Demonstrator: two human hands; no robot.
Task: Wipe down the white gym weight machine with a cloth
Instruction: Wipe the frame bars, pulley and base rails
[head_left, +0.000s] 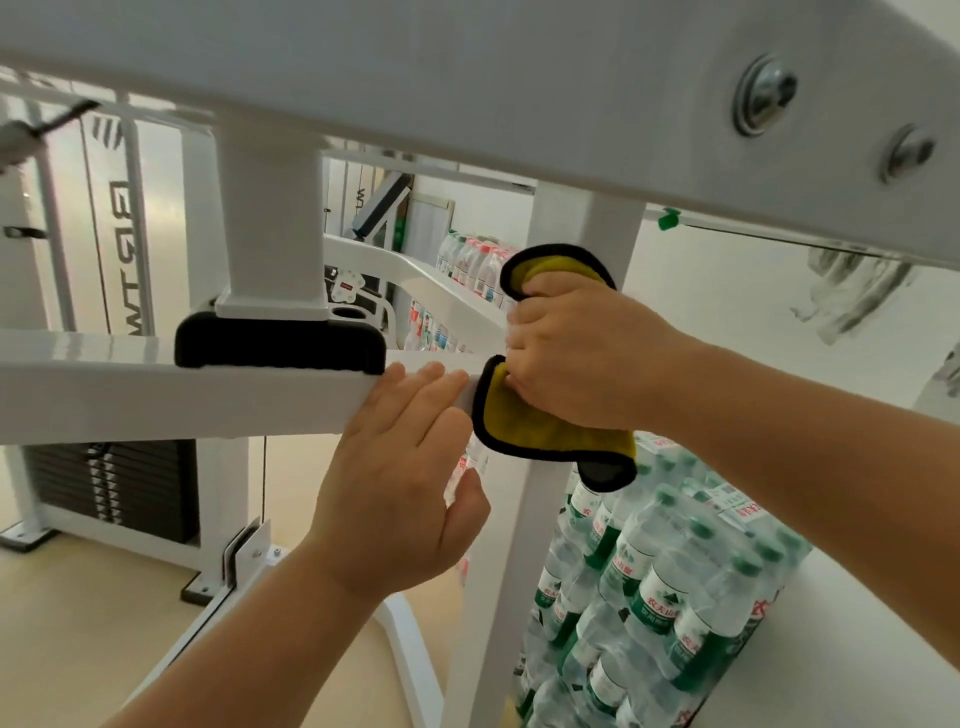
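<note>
Right hand (582, 353): fingers clamped on black-edged yellow microfibre cloth (535, 431) at white metal crossbar (156, 395) joint. Left hand (395, 478): fingers flat, bracing at 8 o'clock. Advise firm overlapping strokes.

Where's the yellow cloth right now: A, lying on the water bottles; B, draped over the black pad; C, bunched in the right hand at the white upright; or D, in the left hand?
C: the right hand grips the yellow cloth against the white upright, while the left hand rests flat on the horizontal bar.
</note>
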